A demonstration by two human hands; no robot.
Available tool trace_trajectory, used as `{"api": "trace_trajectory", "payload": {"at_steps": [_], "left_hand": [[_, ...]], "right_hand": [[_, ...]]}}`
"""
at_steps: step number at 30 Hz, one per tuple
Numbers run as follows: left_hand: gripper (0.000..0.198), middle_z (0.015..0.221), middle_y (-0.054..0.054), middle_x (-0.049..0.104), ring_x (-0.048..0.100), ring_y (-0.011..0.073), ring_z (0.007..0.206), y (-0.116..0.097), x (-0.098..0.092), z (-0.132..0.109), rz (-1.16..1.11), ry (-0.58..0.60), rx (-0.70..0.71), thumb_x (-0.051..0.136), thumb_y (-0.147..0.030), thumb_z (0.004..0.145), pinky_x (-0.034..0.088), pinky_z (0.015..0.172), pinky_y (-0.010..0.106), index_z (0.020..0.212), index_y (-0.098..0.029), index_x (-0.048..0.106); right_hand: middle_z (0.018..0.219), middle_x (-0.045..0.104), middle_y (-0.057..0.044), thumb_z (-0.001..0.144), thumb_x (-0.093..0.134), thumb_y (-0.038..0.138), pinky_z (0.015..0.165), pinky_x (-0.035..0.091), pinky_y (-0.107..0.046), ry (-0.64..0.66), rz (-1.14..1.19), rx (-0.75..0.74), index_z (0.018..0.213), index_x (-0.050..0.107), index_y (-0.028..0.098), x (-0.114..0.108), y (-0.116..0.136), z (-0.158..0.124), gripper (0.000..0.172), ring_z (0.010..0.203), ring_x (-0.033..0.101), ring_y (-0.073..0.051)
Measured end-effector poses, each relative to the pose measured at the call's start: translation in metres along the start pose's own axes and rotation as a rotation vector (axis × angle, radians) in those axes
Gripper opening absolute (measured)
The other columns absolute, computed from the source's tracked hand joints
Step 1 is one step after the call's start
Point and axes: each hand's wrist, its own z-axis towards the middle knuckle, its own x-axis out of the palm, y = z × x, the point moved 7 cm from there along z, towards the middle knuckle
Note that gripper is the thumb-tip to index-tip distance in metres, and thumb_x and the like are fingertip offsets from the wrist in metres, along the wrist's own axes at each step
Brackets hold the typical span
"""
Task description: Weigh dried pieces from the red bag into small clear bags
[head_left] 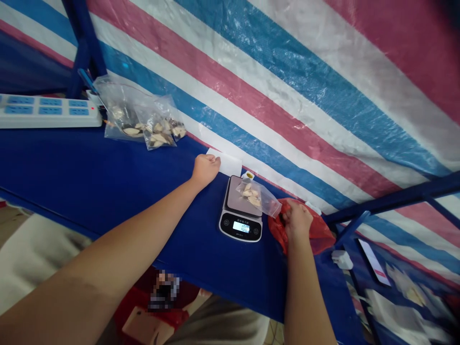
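My left hand [207, 170] is closed in a fist over the blue table, at the left end of a white sheet of paper [230, 164]. Whatever its fingers may hold is hidden. On the digital kitchen scale [240, 208] rests a clear zip bag [268, 199] with pale dried slices [251, 195] in it, its open end hanging off to the right. The lit display seems to read 10.0. My right hand [300, 219] is at the mouth of a red plastic bag [318, 235], fingers curled inward; their tips and the bag's contents are out of sight.
Several clear bags of dried slices [158, 132] lie at the back left, beside a white power strip [50, 112]. A small white item with a yellow mark [248, 175] stands behind the scale. A white plug [342, 259] and a phone [373, 262] are at right. Striped sheeting [251, 86] hangs behind.
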Motion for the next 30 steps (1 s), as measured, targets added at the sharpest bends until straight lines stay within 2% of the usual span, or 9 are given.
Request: {"api": "trace_trajectory", "payload": {"at_steps": [3,6,10,14,19,21,24,27,30], "left_hand": [[0.052,0.052,-0.003,0.018,0.023,0.0104,0.052,-0.005,0.001,-0.001,0.027,0.019,0.052,0.056,-0.042,0.080,0.028,0.053,0.030,0.052,-0.022,0.018],[0.051,0.050,-0.001,0.038,0.041,0.0122,0.054,-0.007,0.000,0.000,0.011,0.019,0.083,0.048,-0.052,0.088,0.039,0.060,0.029,0.049,-0.022,0.036],[0.054,0.052,0.003,0.057,0.059,0.0157,0.059,0.003,0.000,0.002,-0.058,0.037,-0.032,0.035,-0.042,0.095,0.048,0.067,0.029,0.054,-0.019,0.061],[0.052,0.046,0.006,0.058,0.062,0.0171,0.056,0.009,0.006,0.001,-0.111,0.116,-0.087,0.037,-0.029,0.090,0.050,0.064,0.028,0.042,-0.019,0.055],[0.054,0.036,0.005,0.049,0.057,0.0172,0.047,0.006,0.007,-0.001,-0.040,0.147,-0.104,0.039,-0.027,0.091,0.049,0.059,0.029,0.041,-0.019,0.058],[0.054,0.035,0.004,0.047,0.056,0.0172,0.048,0.003,0.007,-0.001,0.004,0.162,-0.088,0.040,-0.026,0.090,0.049,0.062,0.029,0.040,-0.019,0.057],[0.054,0.036,0.003,0.046,0.055,0.0170,0.048,0.001,0.008,-0.001,0.042,0.173,-0.077,0.039,-0.025,0.090,0.049,0.064,0.030,0.039,-0.020,0.055],[0.054,0.037,0.003,0.045,0.053,0.0167,0.048,0.001,0.009,0.000,0.072,0.176,-0.065,0.040,-0.024,0.090,0.046,0.063,0.030,0.038,-0.021,0.049],[0.054,0.038,0.002,0.046,0.053,0.0168,0.049,0.002,0.011,0.000,0.077,0.197,-0.048,0.041,-0.025,0.091,0.046,0.065,0.031,0.038,-0.021,0.046]], "right_hand": [[0.047,0.028,0.012,0.072,0.078,0.043,0.035,0.020,-0.021,0.077,0.002,-0.003,0.058,0.033,0.025,0.007,-0.002,-0.002,0.050,0.038,0.023,-0.006],[0.050,0.040,0.007,0.082,0.064,0.059,0.036,0.028,-0.022,0.130,0.031,-0.048,0.056,0.037,0.024,0.009,0.003,-0.001,0.052,0.039,0.035,-0.008],[0.054,0.052,0.002,0.075,0.064,0.047,0.036,0.031,-0.023,0.118,0.019,-0.025,0.049,0.033,0.023,0.002,0.002,0.004,0.047,0.039,0.043,-0.009],[0.052,0.058,-0.002,0.067,0.061,0.035,0.030,0.024,-0.022,0.091,-0.032,0.033,0.045,0.039,0.022,-0.002,-0.002,0.007,0.033,0.035,0.045,-0.010],[0.036,0.033,0.007,0.069,0.059,0.032,0.029,0.016,-0.021,0.152,-0.032,0.063,0.043,0.031,0.024,0.005,0.002,0.000,0.039,0.027,0.023,-0.006],[0.036,0.029,0.008,0.071,0.060,0.033,0.030,0.018,-0.020,0.215,-0.033,0.074,0.044,0.029,0.024,0.007,0.006,-0.002,0.041,0.028,0.021,-0.005],[0.038,0.034,0.007,0.076,0.062,0.041,0.029,0.017,-0.020,0.288,-0.073,0.125,0.048,0.035,0.023,0.006,0.009,-0.004,0.042,0.027,0.023,-0.006],[0.043,0.050,0.003,0.080,0.062,0.061,0.029,0.017,-0.020,0.376,-0.205,0.173,0.062,0.051,0.021,0.008,0.010,-0.009,0.045,0.028,0.035,-0.010],[0.055,0.064,0.000,0.074,0.071,0.068,0.034,0.030,-0.021,0.362,-0.317,0.037,0.081,0.058,0.021,0.017,0.017,-0.015,0.050,0.038,0.052,-0.014]]}}
